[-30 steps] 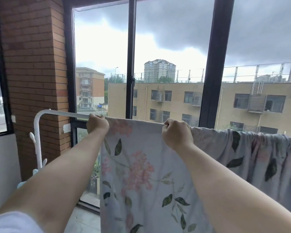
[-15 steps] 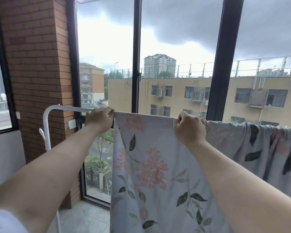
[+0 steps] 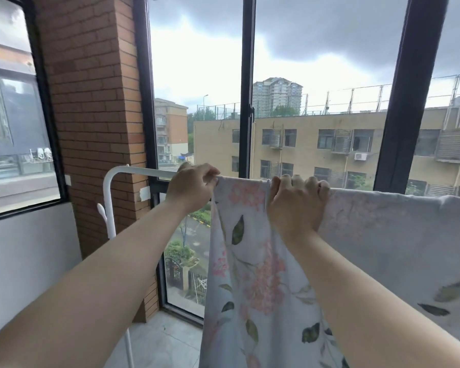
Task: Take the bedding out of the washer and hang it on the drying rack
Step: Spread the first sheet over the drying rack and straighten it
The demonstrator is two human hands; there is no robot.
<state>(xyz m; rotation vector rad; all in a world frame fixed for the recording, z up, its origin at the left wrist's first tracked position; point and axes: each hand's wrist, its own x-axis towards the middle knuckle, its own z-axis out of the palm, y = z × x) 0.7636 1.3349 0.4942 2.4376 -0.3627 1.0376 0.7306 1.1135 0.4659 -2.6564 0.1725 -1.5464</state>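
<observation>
The left hand (image 3: 190, 188) pinched the floral bedding (image 3: 258, 274) at its edge on the drying rack (image 3: 133, 170); the right hand (image 3: 295, 205), grip curled, clasped cloth over rail.

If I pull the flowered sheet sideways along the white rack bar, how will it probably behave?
Probably floppy: the flowered sheet hangs in soft folds from the rack bar. It may bunch rather than slide flat, since creases run down below the left hand and right hand.

Both bare arms reach forward and up. The left hand (image 3: 190, 188) pinches the top edge of the bedding (image 3: 250, 274); the right hand (image 3: 295, 208) curls its fingers (image 3: 312, 182) over it.
</observation>
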